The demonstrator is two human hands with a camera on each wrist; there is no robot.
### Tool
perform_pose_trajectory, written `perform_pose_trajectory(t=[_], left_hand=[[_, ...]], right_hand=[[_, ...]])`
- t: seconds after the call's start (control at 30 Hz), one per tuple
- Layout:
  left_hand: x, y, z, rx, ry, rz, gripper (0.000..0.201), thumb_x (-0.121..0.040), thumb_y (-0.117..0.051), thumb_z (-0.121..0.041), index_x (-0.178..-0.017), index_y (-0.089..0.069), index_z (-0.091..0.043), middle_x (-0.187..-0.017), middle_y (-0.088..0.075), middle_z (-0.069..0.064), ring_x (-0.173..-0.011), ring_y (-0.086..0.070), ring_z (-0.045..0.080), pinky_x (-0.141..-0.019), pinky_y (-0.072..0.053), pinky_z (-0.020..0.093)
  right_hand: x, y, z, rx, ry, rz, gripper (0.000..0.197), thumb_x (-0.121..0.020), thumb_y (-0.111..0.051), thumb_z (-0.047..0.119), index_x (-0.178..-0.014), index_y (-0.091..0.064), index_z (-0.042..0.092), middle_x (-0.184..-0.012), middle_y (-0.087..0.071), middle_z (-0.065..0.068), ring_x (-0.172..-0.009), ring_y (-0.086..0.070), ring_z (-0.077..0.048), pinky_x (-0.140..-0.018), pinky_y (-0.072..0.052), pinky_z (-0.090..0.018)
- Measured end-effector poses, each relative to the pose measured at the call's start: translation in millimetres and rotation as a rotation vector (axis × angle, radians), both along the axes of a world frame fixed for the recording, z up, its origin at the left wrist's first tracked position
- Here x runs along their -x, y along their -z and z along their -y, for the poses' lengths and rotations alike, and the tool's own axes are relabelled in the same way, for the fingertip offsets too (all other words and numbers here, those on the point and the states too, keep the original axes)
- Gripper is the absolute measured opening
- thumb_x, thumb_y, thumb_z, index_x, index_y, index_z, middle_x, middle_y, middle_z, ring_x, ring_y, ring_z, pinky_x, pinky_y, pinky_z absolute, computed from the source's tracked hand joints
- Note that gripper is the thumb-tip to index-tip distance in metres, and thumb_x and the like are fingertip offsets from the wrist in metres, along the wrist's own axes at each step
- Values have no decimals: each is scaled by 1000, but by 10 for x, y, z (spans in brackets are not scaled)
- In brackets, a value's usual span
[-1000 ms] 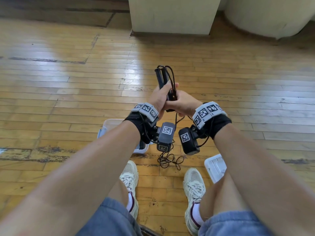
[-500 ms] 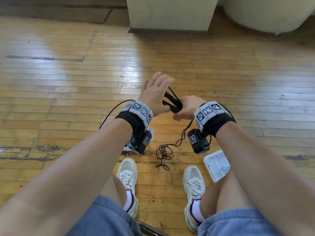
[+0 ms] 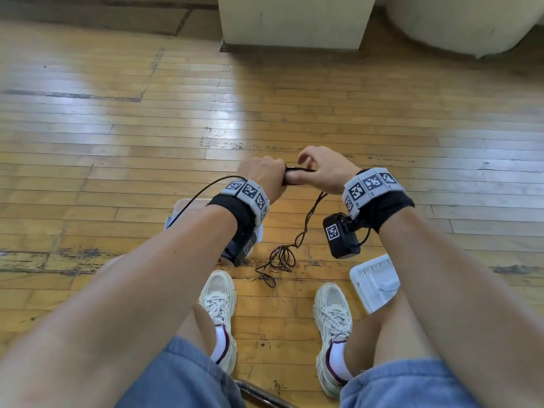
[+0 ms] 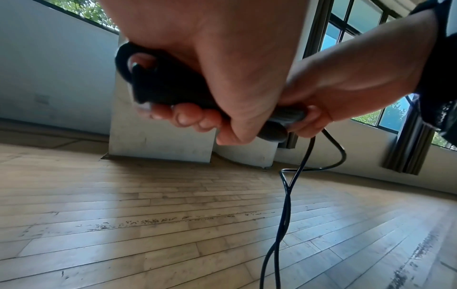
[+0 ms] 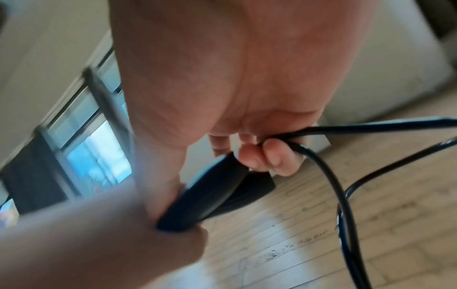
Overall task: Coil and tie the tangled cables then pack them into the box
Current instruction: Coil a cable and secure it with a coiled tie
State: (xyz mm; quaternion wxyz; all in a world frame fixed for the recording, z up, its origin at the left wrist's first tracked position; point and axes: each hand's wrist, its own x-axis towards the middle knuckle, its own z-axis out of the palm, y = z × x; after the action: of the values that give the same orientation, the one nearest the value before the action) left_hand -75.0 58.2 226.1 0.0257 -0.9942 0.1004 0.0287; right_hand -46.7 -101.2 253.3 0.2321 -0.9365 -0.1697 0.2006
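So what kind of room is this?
Probably a big indoor hall or old classroom: worn wooden plank floor, a pale square pillar, and tall windows with dark curtains.

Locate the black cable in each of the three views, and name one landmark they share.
Head: black cable hangs from the hands at centre down to a tangle on the floor.
Left wrist: black cable drops, twisted, right of centre.
Right wrist: black cable loops at right.
Shared landmark: wooden floor.

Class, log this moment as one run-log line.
left hand: grips black cable bundle | right hand: pinches bundle end | loose black cable: tangled on wooden floor
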Motion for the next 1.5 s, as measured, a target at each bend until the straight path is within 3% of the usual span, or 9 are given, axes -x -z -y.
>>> perform_pose_trajectory(t=[0.13,0.33,0.57,0.77,0.9,1.03,1.17,1.3,1.5], left_hand=[[-19,74,-11,24,-25,44,14,-101,-49,-25,-101,-56,-13,-73,-50,-1,-61,-52,20,-59,-46,32],[-2,85,-43,102,-90,70,15,-99,-51,-26,-106,-53,-13,-93,-61,4,-67,-54,23,-62,-46,32],[71,-2,-43,198,-140,145,22,-99,-50,-37,-103,-57,-16,-76,-56,-2,-61,-50,19,-57,-37,29],[75,-42,-15,72,-85,169,29,-90,-60,-42,-105,-58,-17,-91,-65,0,-85,-59,24,-84,-42,38],[110,-91,-7,261,75,74,36,-89,-65,-30,-116,-47,-16,-102,-65,3,-75,-57,21,-65,-46,30],[110,-88,-66,196,-15,-48,34,-89,-63,-39,-114,-51,-21,-92,-64,0,-72,-55,19,-64,-48,31],[87,-142,-158,251,-110,-103,23,-90,-57,-49,-103,-57,-30,-80,-60,-6,-70,-58,15,-67,-52,29],[78,-181,-219,283,-124,-107,23,-90,-59,-45,-101,-56,-25,-84,-62,-4,-77,-60,18,-73,-54,33],[109,-155,-244,370,-133,-40,36,-88,-63,-36,-115,-52,-15,-93,-65,1,-81,-63,24,-75,-56,37]], right_hand=[[-53,42,88,14,126,66,25,-100,-52,46,-107,-54,21,-103,-61,1,-90,-56,-14,-64,-39,-22],[-71,97,130,-120,244,76,30,-98,-55,50,-106,-58,21,-94,-60,7,-85,-56,-10,-67,-42,-25],[-44,40,54,-570,293,-388,43,-104,-41,49,-118,-59,12,-82,-70,-2,-49,-38,-7,-42,-31,-18],[-45,43,75,-456,175,-295,31,-104,-50,35,-122,-55,11,-74,-66,-4,-51,-42,-11,-47,-34,-25],[-29,49,47,-429,119,-286,27,-103,-51,35,-119,-54,13,-69,-65,-1,-50,-42,-13,-48,-34,-27],[9,102,30,-347,111,-223,24,-102,-51,38,-115,-58,19,-69,-68,3,-54,-46,-13,-50,-36,-25],[-34,108,75,-499,216,-325,24,-104,-47,36,-112,-58,16,-83,-62,-3,-63,-51,-9,-55,-39,-21],[-62,171,135,-558,191,-406,15,-104,-49,20,-109,-59,10,-75,-56,-1,-58,-45,-9,-56,-39,-21],[-64,222,162,-660,78,-487,22,-103,-50,18,-109,-67,7,-67,-54,9,-62,-43,-7,-62,-38,-21]])
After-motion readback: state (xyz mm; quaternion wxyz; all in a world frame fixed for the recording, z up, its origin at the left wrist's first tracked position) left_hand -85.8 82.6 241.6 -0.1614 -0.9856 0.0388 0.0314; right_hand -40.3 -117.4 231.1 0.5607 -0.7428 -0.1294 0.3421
